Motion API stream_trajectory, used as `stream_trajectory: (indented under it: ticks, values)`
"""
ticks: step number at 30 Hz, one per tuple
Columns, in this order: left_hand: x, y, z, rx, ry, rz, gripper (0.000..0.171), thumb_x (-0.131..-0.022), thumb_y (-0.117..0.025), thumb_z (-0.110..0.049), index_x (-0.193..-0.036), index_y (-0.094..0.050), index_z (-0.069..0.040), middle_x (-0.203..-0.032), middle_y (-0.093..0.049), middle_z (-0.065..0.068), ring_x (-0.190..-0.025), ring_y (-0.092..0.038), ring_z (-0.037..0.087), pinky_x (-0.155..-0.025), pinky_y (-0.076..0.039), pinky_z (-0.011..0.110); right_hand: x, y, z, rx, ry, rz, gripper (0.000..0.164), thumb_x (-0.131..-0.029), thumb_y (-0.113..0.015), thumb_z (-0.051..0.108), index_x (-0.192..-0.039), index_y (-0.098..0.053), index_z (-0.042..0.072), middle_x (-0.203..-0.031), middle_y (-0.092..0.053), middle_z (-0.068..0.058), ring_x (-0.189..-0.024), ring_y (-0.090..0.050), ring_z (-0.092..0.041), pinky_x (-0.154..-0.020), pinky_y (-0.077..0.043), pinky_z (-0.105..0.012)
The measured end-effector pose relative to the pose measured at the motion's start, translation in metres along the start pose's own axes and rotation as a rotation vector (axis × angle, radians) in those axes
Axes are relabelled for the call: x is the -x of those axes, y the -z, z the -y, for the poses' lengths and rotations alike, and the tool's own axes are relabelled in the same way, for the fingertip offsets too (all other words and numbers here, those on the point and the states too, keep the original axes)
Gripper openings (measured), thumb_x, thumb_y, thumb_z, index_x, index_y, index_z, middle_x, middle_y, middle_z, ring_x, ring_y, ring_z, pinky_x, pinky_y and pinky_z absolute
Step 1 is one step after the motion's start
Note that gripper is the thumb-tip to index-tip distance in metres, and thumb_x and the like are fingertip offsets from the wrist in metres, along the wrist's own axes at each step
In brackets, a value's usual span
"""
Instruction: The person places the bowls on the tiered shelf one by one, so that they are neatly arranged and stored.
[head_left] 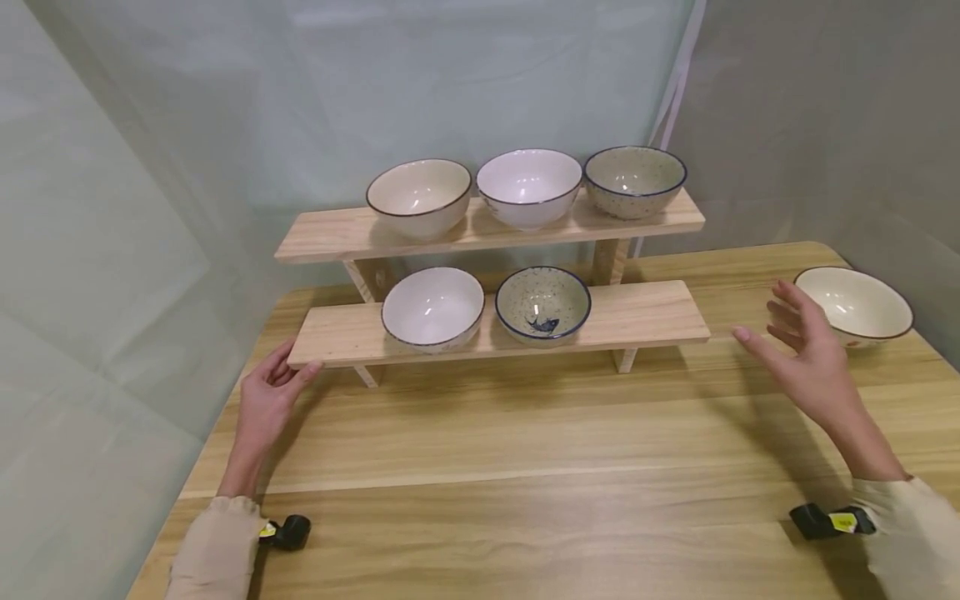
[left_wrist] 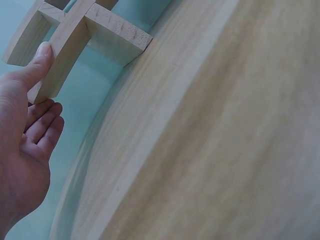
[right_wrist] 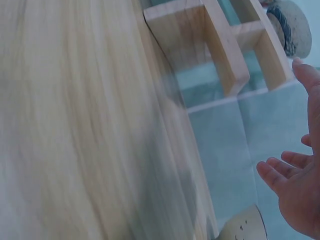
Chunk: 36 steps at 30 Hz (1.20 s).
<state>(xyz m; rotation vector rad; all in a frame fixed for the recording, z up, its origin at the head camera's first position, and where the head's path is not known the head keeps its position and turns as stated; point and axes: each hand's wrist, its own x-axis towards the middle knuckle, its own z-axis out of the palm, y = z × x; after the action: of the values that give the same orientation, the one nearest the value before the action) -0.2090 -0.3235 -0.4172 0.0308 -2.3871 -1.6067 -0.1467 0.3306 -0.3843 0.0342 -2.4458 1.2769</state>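
My left hand (head_left: 268, 392) grips the left end of a two-tier wooden shelf (head_left: 645, 312). Its thumb lies on the lower board's front edge, and the other fingers curl around the board's end in the left wrist view. My right hand (head_left: 813, 362) is in the air off the shelf's right side, thumb and fingers spread, holding nothing. On the lower tier sit a white bowl (head_left: 433, 308) and a speckled bowl (head_left: 543, 304) with a blue fish inside. The upper tier bears a cream bowl (head_left: 420, 200), a white bowl (head_left: 528, 187) and a speckled blue-rimmed bowl (head_left: 635, 182).
Just beyond my right hand, a cream bowl (head_left: 855, 304) with a dark rim stands on the wooden table (head_left: 510, 483). Pale cloth (head_left: 450, 75) hangs behind the table and down its left side; a grey cloth (head_left: 825, 125) hangs at the right.
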Motion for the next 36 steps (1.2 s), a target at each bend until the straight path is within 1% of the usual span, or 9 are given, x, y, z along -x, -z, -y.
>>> stream_trajectory:
  ticks: [2, 6, 10, 13, 17, 20, 27, 32, 36]
  values:
    - [0.000, 0.000, 0.000, -0.001, -0.001, 0.001, 0.067, -0.099, -0.074, -0.018, -0.155, -0.043, 0.004, -0.147, -0.049, 0.031, -0.111, -0.060, -0.007, -0.086, -0.050, 0.010, 0.000, 0.003, -0.003, 0.002, -0.001, -0.009, 0.081, -0.101, -0.069, 0.016, -0.166, -0.021, 0.012, -0.164, -0.029, -0.025, -0.144, -0.038, -0.037, -0.096, -0.035, -0.001]
    - [0.000, 0.000, 0.000, -0.001, 0.004, -0.001, 0.066, -0.099, -0.073, -0.016, -0.155, -0.043, 0.002, -0.146, -0.050, 0.030, -0.108, -0.060, -0.009, -0.086, -0.050, 0.009, 0.000, 0.010, -0.010, -0.012, -0.001, -0.028, 0.081, -0.101, -0.069, 0.013, -0.166, -0.021, 0.011, -0.163, -0.029, -0.025, -0.143, -0.040, -0.022, -0.098, -0.036, -0.003]
    - [0.000, -0.001, 0.000, 0.001, 0.013, -0.004, 0.064, -0.100, -0.073, -0.014, -0.155, -0.045, 0.001, -0.147, -0.050, 0.030, -0.107, -0.059, -0.010, -0.086, -0.050, 0.009, 0.002, 0.018, -0.017, -0.016, 0.004, -0.060, 0.080, -0.100, -0.069, 0.008, -0.165, -0.023, 0.007, -0.162, -0.030, -0.027, -0.142, -0.040, -0.012, -0.099, -0.038, -0.005]
    - [-0.001, 0.000, 0.002, 0.010, 0.021, -0.003, 0.064, -0.100, -0.072, -0.013, -0.155, -0.044, 0.001, -0.148, -0.048, 0.030, -0.108, -0.058, -0.011, -0.086, -0.049, 0.009, 0.004, 0.024, -0.021, -0.010, -0.014, -0.073, 0.080, -0.101, -0.067, 0.009, -0.165, -0.020, 0.006, -0.163, -0.026, -0.027, -0.142, -0.038, -0.011, -0.097, -0.038, -0.004]
    - [-0.002, 0.000, 0.003, 0.014, 0.021, -0.003, 0.064, -0.100, -0.072, -0.012, -0.155, -0.043, 0.001, -0.148, -0.048, 0.030, -0.107, -0.058, -0.011, -0.085, -0.049, 0.009, 0.009, 0.033, -0.025, -0.003, -0.066, -0.082, 0.082, -0.102, -0.066, 0.012, -0.167, -0.015, 0.010, -0.167, -0.021, -0.024, -0.142, -0.035, -0.008, -0.094, -0.037, -0.002]
    - [-0.001, 0.000, 0.003, 0.010, 0.019, -0.005, 0.064, -0.100, -0.072, -0.012, -0.155, -0.044, 0.001, -0.147, -0.048, 0.031, -0.106, -0.059, -0.011, -0.085, -0.049, 0.009, 0.011, 0.038, -0.028, 0.001, -0.089, -0.102, 0.081, -0.103, -0.065, 0.013, -0.167, -0.015, 0.011, -0.167, -0.021, -0.021, -0.140, -0.036, -0.005, -0.095, -0.035, -0.001]
    - [0.000, 0.001, 0.001, 0.024, 0.021, -0.002, 0.067, -0.099, -0.074, -0.015, -0.156, -0.042, 0.003, -0.148, -0.047, 0.031, -0.109, -0.059, -0.009, -0.086, -0.050, 0.009, 0.015, 0.045, -0.033, 0.032, -0.096, -0.141, 0.080, -0.103, -0.065, 0.013, -0.167, -0.017, 0.011, -0.167, -0.023, -0.021, -0.137, -0.037, -0.001, -0.098, -0.033, -0.001]
    - [0.000, 0.000, 0.001, 0.033, 0.021, -0.003, 0.068, -0.098, -0.075, -0.015, -0.155, -0.042, 0.003, -0.148, -0.048, 0.031, -0.110, -0.060, -0.008, -0.086, -0.050, 0.009, 0.017, 0.050, -0.035, 0.045, -0.107, -0.160, 0.080, -0.103, -0.064, 0.014, -0.167, -0.016, 0.012, -0.166, -0.022, -0.023, -0.138, -0.036, -0.002, -0.097, -0.032, 0.000]
    - [-0.001, 0.000, 0.001, 0.041, 0.020, 0.000, 0.067, -0.098, -0.074, -0.013, -0.155, -0.043, 0.003, -0.148, -0.047, 0.032, -0.109, -0.059, -0.008, -0.086, -0.049, 0.009, 0.019, 0.051, -0.039, 0.059, -0.115, -0.189, 0.079, -0.104, -0.063, 0.016, -0.167, -0.016, 0.014, -0.166, -0.022, -0.022, -0.140, -0.035, -0.005, -0.097, -0.032, -0.001]
